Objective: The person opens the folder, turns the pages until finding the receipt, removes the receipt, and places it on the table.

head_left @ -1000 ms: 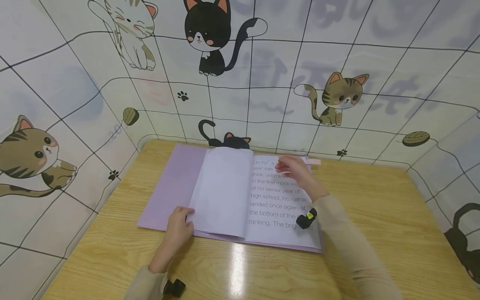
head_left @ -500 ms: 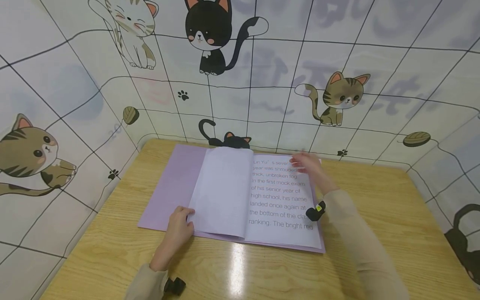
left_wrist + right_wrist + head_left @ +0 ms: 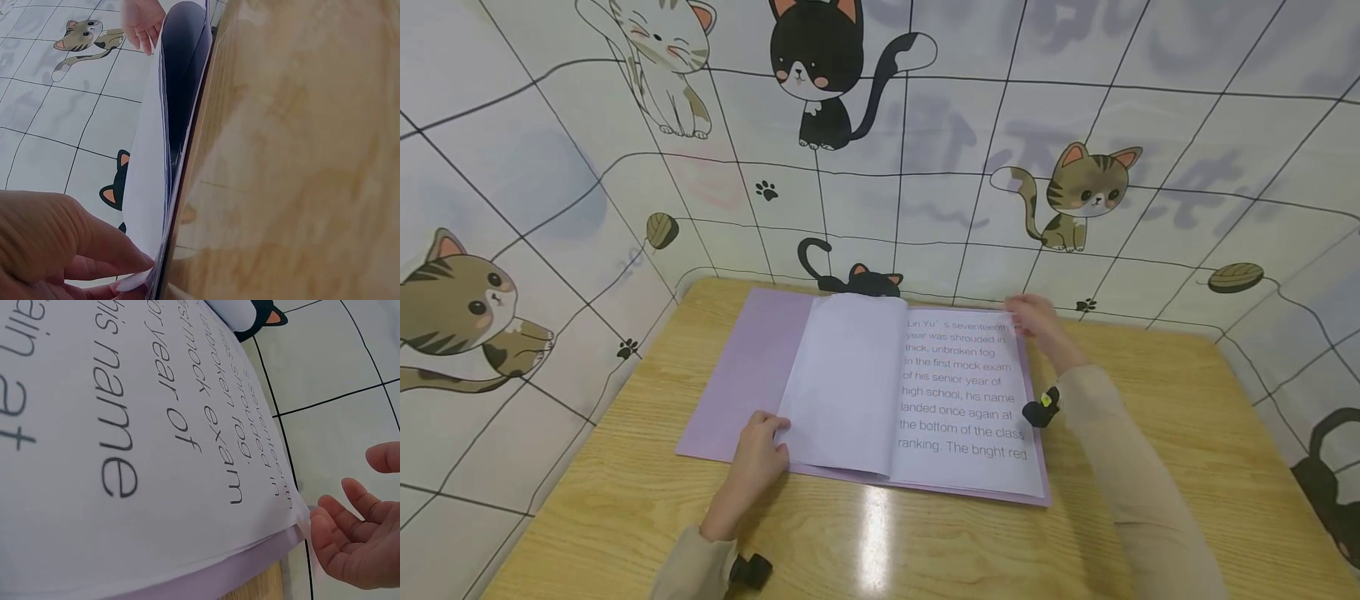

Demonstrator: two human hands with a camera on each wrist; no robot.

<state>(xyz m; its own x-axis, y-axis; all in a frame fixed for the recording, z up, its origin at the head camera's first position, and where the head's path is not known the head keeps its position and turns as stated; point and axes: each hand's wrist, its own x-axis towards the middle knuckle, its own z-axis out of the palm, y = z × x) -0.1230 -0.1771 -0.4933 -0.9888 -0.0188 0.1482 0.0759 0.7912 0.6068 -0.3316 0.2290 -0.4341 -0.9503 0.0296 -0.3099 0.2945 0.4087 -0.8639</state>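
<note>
An open book with a lilac cover [image 3: 730, 375] lies on the wooden table. Its turned left page [image 3: 846, 383] is blank; the right page [image 3: 962, 400] carries large printed English text. My left hand [image 3: 758, 458] is at the lower left corner of the blank page, and in the left wrist view its thumb and fingers pinch the page corner. At the book's upper right corner is my right hand [image 3: 1036, 321]. The right wrist view shows its fingers [image 3: 359, 544] loosely bent beside the page corner, thumb apart. Whether the fingertips touch the paper I cannot tell.
The wooden table [image 3: 1150, 433] stretches to both sides of the book. A wall covering with cartoon cats [image 3: 1086, 196] and grid lines rises behind the table's far edge and along both sides.
My right hand has moved rightward from over the text to the upper right corner, uncovering the printed lines. The pink tab seen there earlier is now covered. My left hand stays put.
</note>
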